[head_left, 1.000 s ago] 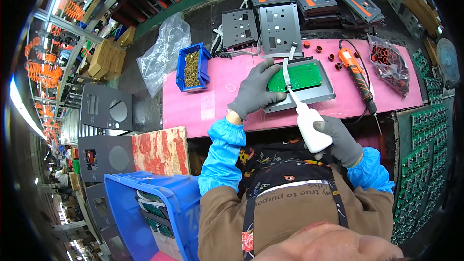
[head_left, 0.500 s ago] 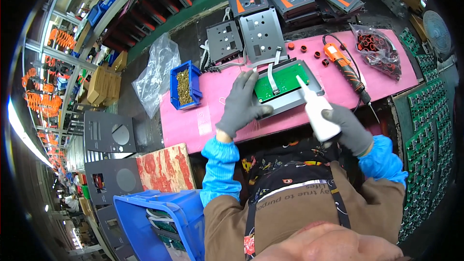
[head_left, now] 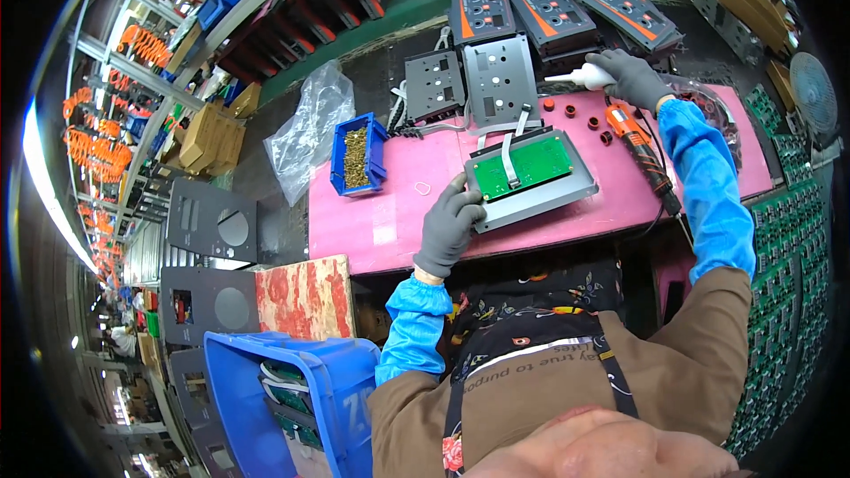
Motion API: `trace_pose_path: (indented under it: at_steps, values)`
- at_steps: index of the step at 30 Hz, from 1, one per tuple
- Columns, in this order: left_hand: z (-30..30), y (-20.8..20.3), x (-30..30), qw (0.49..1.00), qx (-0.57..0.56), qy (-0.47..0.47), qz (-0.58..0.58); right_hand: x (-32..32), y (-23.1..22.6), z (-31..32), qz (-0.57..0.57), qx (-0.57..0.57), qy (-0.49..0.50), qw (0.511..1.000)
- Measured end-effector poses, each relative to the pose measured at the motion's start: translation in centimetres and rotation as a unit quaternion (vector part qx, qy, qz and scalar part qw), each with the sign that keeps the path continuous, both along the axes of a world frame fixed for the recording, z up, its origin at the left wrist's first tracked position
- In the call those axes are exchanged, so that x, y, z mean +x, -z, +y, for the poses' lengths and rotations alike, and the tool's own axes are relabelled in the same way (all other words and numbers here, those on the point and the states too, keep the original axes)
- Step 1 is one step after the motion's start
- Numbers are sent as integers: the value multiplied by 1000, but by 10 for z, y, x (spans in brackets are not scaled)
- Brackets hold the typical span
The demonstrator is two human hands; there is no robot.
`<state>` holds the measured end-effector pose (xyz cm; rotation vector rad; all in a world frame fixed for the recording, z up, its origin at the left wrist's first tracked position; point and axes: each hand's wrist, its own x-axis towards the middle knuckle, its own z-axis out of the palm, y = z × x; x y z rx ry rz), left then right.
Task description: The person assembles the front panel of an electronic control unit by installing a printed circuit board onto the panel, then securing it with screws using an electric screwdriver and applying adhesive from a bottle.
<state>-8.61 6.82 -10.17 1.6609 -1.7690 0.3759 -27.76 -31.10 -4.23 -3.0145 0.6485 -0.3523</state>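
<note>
A grey metal panel (head_left: 580,188) with a green circuit board (head_left: 536,166) in it lies on the pink mat. A flat grey ribbon cable (head_left: 507,159) runs up from the board toward a second panel (head_left: 500,80) behind it. My left hand (head_left: 450,226), in a grey glove, is closed on the panel's left edge with curled fingers. Farther back on the right, my gloved right hand (head_left: 630,80) grips a white squeeze bottle (head_left: 591,78). The bottle lies tilted on its side in the hand, its thin nozzle pointing left, clear of the board.
An orange and black electric screwdriver (head_left: 639,150) lies right of the panel, near several small dark-red caps (head_left: 593,123). A blue bin (head_left: 359,155) of brass-coloured screws stands left. Stacked control panels (head_left: 553,18) fill the back; circuit boards (head_left: 784,283) cover the right side. A blue crate (head_left: 332,389) stands near left.
My right hand has carried the white bottle from over the board to the far right. My left hand has slid nearer along the panel's left edge, its fingers now curled.
</note>
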Motion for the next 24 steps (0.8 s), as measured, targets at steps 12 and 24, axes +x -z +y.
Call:
trace_pose_path:
  at_steps: [12, 24]
  values:
    - [8, -12, -3, 983, -146, -43, 103, 9, 15, 27, -159, -35, -39, 986]
    - [47, 4, -66, 519, -298, -117, 792, -9, 5, 207, -252, 270, -126, 921]
